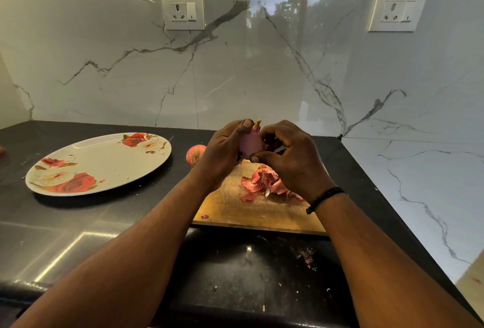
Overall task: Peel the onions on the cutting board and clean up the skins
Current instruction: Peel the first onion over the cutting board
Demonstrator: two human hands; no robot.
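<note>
Peeling step: left hand (222, 152) and right hand (290, 155) both curl round a nearly bare onion (251, 143) above the cutting board's (235, 212) far edge; next, strip the dry tip, I judge.

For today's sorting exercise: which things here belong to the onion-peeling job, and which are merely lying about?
Job: onion in both hands; left hand; right hand; unpeeled onion; skins; cutting board.
Lying about: rose plate; wall sockets.
</note>
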